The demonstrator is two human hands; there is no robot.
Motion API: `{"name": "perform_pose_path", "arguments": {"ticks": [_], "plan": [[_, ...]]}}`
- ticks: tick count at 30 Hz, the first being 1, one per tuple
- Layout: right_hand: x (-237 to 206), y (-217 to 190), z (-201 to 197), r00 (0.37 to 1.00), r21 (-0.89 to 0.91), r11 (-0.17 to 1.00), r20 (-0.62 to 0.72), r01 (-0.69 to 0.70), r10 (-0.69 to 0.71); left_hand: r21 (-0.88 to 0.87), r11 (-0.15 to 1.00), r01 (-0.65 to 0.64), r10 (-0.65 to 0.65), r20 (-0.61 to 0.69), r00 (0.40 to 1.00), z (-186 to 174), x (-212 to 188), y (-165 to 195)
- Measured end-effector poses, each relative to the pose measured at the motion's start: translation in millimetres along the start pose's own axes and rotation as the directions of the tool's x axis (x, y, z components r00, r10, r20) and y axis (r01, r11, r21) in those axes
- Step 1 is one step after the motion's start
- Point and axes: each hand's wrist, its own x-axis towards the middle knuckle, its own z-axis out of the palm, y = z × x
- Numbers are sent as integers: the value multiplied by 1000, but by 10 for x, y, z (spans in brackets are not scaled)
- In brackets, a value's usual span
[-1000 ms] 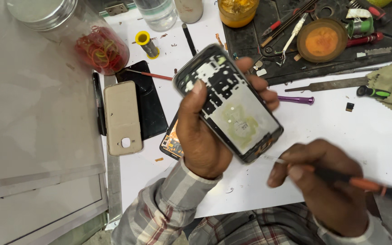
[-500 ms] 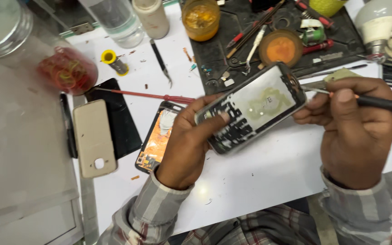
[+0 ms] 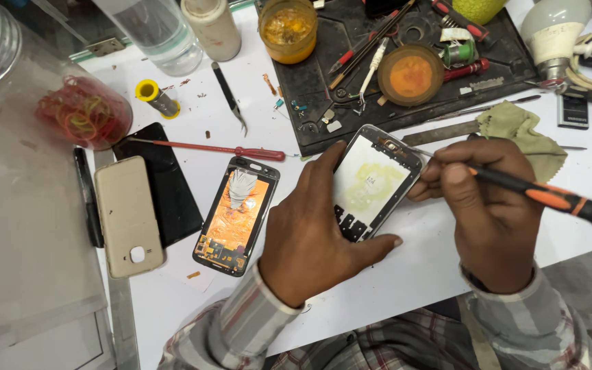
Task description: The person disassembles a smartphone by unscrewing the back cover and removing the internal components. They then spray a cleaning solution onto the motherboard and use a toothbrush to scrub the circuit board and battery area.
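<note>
- Now laid low over the white table point(image 3: 193, 103), the opened phone frame point(image 3: 371, 181); half a second ago held up in the air and turned more to the right. Means, in judgement, steadier support for fine work at its far edge.
- Left hand point(image 3: 316, 233) closed around the frame from the near-left side, thumb along its near edge, fingers partly hidden behind it.
- Right hand point(image 3: 484, 205) closed on the black and orange screwdriver point(image 3: 549, 199), its tip now brought to the far right corner of the frame; earlier kept a little apart.
- Far, on the black mat point(image 3: 501, 65): round orange dish point(image 3: 410, 74), seems to contain orange paste.
- Far centre: small jar point(image 3: 288, 29) with yellow-orange material inside.
- Far left: clear jar point(image 3: 85, 113) lying with red and yellow rubber bands inside.
- Beside it, far: clear bottle point(image 3: 162, 34) and white bottle point(image 3: 212, 27), contents cannot be told.
</note>
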Motion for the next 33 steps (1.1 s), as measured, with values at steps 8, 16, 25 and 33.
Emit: {"name": "perform_pose_path", "arguments": {"ticks": [8,16,25,33], "plan": [[-87,-25,140,999,34,999,41,-19,17,66,995,-75,87,-198,976,27,-31,-24],[-54,-92,105,991,59,989,3,-135,135,95,991,-93,111,-212,971,69,-42,-94],[-4,-264,-34,999,47,998,2,35,-35,80,997,-7,18,-141,990,28,-26,-60],[-15,-299,-68,986,-161,981,146,104,-81,88,994,-61,72,-122,990,21,-33,-60]]}}
